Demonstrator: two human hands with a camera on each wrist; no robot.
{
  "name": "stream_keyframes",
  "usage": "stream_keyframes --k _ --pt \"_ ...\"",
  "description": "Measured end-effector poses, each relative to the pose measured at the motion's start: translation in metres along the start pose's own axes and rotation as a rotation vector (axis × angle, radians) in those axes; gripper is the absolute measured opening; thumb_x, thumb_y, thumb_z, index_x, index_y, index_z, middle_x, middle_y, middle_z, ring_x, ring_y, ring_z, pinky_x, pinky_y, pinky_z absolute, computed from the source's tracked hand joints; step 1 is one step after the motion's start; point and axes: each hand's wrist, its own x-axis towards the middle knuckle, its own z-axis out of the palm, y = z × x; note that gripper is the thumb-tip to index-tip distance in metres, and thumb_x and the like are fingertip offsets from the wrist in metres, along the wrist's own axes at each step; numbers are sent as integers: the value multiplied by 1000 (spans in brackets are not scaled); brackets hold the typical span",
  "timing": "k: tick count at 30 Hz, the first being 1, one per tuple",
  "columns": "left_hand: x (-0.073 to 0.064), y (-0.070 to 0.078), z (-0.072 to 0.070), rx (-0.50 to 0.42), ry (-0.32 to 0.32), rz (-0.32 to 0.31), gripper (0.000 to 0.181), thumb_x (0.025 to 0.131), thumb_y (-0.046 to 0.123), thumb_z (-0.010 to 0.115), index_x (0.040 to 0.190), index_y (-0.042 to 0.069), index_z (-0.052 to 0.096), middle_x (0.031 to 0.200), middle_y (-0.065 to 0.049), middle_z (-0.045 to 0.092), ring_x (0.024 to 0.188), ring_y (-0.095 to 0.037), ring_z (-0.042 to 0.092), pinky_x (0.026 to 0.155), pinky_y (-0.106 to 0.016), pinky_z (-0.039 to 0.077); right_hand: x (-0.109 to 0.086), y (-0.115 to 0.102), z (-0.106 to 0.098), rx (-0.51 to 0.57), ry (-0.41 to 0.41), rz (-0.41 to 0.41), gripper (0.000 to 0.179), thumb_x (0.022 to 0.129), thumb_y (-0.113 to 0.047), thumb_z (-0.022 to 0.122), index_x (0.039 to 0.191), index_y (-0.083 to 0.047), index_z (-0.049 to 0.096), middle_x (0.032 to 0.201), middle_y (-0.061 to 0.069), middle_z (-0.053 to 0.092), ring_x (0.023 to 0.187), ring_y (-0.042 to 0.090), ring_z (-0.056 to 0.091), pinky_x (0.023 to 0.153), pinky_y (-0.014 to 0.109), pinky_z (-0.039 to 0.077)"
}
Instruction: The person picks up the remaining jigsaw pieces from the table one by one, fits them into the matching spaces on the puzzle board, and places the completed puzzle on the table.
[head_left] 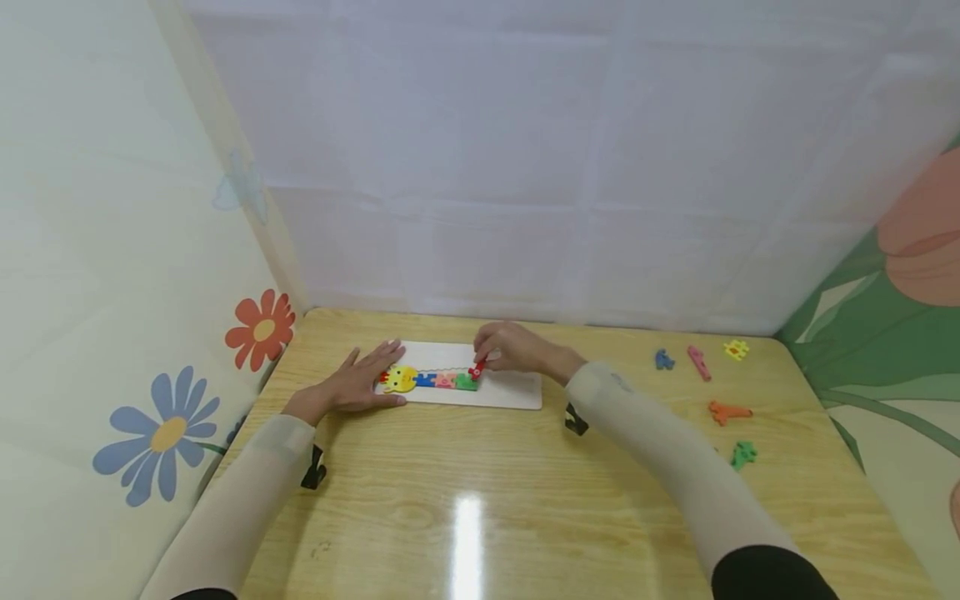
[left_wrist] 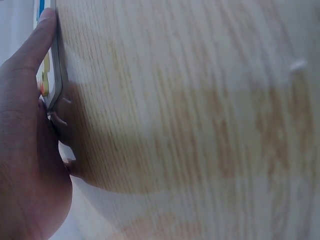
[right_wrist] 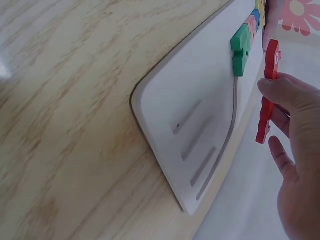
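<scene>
A white puzzle board [head_left: 517, 392] lies near the table's back edge. In its recess, a yellow giraffe head [head_left: 400, 379], a blue piece [head_left: 425, 380], a pink piece [head_left: 446, 381] and a green piece [right_wrist: 240, 50] form a row. My left hand [head_left: 360, 383] rests at the board's left end, fingers and thumb extended along opposite edges. My right hand [head_left: 513, 346] pinches a red puzzle piece [right_wrist: 271, 60] between thumb and fingers, tilted above the board beside the green piece. Bare grooves show in the board's right part in the right wrist view.
Loose pieces lie at the table's right: a blue one [head_left: 664, 360], a pink one [head_left: 699, 363], a yellow one [head_left: 737, 349], an orange one [head_left: 729, 412] and a green one [head_left: 744, 454]. A white cloth [head_left: 465, 167] hangs behind the table.
</scene>
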Motion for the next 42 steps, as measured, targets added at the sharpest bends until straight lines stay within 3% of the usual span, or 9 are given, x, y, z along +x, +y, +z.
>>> stream_keyframes --k 8,15,27,35,42 --pt "-1 -1 1 -29 30 31 110 92 73 64 169 7 21 177 -19 12 163 -44 8 122 -76 -5 9 -2 10 39 -45 47 16 91 -7 83 108 -9 83 118 8 74 113 22 68 106 34 53" --pt "0 0 1 -7 5 9 108 94 72 63 170 9 19 178 -17 11 164 -41 6 124 -74 -5 11 -5 16 36 -82 94 17 94 -9 80 112 -9 83 121 6 73 117 21 67 108 34 52" --pt "0 0 0 0 -2 7 108 94 71 63 170 9 18 178 -17 10 164 -41 6 124 -74 -5 11 -5 19 41 -73 107 20 95 -7 79 115 -8 82 127 8 73 123 24 66 112 39 50" --pt "-1 1 -1 2 2 13 104 96 64 66 170 8 18 178 -17 10 163 -41 8 124 -74 -4 6 -3 22 58 40 158 28 93 -9 78 121 -4 78 124 10 73 117 25 68 107 41 53" --pt "-2 1 -1 -6 2 11 104 96 64 66 170 8 18 178 -16 10 163 -41 7 124 -74 -5 1 -1 24 104 152 282 34 92 -22 82 119 -3 79 115 9 77 105 23 73 93 36 59"
